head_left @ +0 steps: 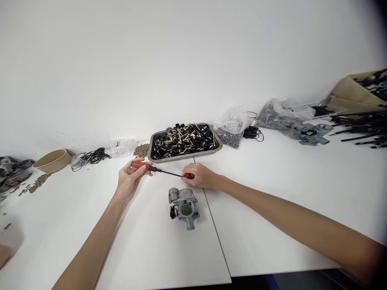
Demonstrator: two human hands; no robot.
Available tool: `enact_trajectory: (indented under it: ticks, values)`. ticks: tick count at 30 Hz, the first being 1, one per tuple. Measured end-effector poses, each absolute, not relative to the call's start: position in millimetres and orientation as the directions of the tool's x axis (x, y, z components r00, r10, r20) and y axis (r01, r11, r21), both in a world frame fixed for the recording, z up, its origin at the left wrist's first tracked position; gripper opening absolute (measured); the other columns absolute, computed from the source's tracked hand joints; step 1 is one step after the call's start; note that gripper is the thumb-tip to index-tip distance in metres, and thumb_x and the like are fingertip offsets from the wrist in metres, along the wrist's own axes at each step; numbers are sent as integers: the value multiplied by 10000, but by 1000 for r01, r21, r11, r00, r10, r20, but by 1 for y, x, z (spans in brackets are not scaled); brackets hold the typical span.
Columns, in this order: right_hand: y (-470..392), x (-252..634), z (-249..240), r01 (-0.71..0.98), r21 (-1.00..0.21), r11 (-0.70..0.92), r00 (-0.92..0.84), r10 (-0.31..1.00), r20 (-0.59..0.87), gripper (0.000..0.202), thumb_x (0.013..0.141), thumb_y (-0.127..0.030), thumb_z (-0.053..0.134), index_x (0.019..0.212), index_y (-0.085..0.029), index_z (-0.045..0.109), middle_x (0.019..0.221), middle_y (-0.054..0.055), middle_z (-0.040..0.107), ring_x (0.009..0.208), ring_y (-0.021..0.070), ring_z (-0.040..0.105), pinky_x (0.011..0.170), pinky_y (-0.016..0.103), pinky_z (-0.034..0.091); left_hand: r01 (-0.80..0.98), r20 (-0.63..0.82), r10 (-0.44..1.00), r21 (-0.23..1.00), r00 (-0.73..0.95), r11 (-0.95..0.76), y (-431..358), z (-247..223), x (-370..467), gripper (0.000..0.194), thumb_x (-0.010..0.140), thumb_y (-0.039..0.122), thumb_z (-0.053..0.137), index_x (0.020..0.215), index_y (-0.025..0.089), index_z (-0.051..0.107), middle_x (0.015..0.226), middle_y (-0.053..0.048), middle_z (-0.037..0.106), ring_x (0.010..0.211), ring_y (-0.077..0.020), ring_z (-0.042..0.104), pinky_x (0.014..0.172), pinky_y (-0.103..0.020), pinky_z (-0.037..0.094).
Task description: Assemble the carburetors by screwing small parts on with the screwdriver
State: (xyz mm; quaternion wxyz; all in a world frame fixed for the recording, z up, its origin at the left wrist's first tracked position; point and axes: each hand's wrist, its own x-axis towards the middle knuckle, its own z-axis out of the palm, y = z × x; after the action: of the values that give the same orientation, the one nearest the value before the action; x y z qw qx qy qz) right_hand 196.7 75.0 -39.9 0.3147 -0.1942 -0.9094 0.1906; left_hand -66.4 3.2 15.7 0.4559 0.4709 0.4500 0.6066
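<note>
My left hand point(130, 178) is closed around the red handle of a screwdriver point(142, 165), whose dark shaft points right. At the tip of that shaft, my right hand point(197, 175) has its fingers pinched together; whatever they hold there is too small to make out. Just below the hands, a grey metal carburetor point(185, 207) rests on the white table, with a black fitting on its left side and a round bore facing me. Neither hand touches it.
Behind my hands stands a metal tray point(185, 156) heaped with black and brass parts. Bags of small metal parts point(231, 131), black rings point(96, 155) and a beige bowl point(52, 160) line the wall. Another carburetor point(313, 133) lies at right, near black tubes point(363, 127). A seam point(216, 225) divides the tabletop.
</note>
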Motion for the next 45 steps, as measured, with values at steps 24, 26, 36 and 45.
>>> enact_trajectory:
  ticks: [24,26,36,45]
  values:
    - [67,195,-10,216,-764,609,-755,600,265,108,803,-209,666,714,-152,686,631,-1,646,583,118,568,544,222,425,-179,267,959,952,89,-248,-8,44,-67,70,835,187,642,886,148,615,964,-149,714,807,-256,685,735,-420,559]
    - [65,197,5,186,-804,564,-733,625,269,101,785,-221,688,708,-155,695,631,1,647,590,119,563,543,228,418,-141,353,928,931,116,-336,-8,67,-62,69,848,207,635,885,150,625,948,-152,714,822,-269,688,705,-425,572]
    - [52,207,57,-74,-980,184,-707,683,182,213,702,-334,811,727,-151,704,598,-7,592,548,93,515,467,214,373,27,684,723,724,95,-689,-4,161,-10,279,746,253,804,933,157,621,732,-32,688,459,-87,561,439,-222,427]
    - [44,203,58,-76,-976,203,-802,570,181,165,731,-317,794,732,-168,722,676,-11,572,592,86,456,512,235,368,21,716,697,697,31,-717,-27,153,3,334,711,224,830,931,181,582,651,2,633,581,-145,647,442,-214,418]
